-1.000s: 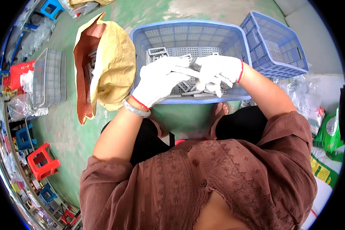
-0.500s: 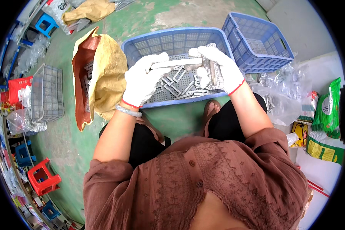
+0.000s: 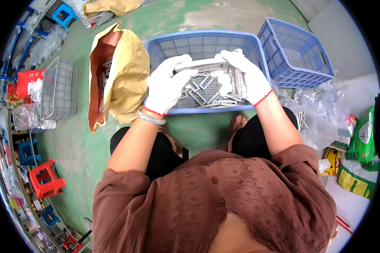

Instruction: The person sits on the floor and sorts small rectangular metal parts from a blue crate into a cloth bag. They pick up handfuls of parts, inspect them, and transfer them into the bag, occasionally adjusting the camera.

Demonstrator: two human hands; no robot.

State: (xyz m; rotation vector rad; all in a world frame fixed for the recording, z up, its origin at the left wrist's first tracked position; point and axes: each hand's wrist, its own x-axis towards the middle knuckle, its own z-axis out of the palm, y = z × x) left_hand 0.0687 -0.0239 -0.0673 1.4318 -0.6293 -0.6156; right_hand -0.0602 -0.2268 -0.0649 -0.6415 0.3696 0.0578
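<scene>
Both my hands wear white gloves with red cuffs, held above a blue plastic basket [image 3: 207, 32]. My left hand [image 3: 164, 86] is closed, thumb and fingers pinching one end of a row of grey metal frames [image 3: 203, 64] that lies crosswise. The far end of that row meets a stack of grey metal frames [image 3: 239, 86] held upright in my right hand [image 3: 251, 78]. The right fingers are wrapped round the stack and partly hide it. Below, several loose rectangular metal frames [image 3: 205, 81] lie scattered on the basket's mesh bottom.
To the left stands an open yellow woven sack [image 3: 131, 80] with metal pieces inside. A second blue basket [image 3: 297, 78] adjoins at the right. Clear plastic bags [image 3: 321, 126] lie right of my knee. A grey basket [image 3: 59, 90] and red stool [image 3: 46, 179] stand farther left.
The row in my left hand has tilted, so its ribbed side now shows, and its end has come against the right-hand stack. The whole view has shifted slightly.
</scene>
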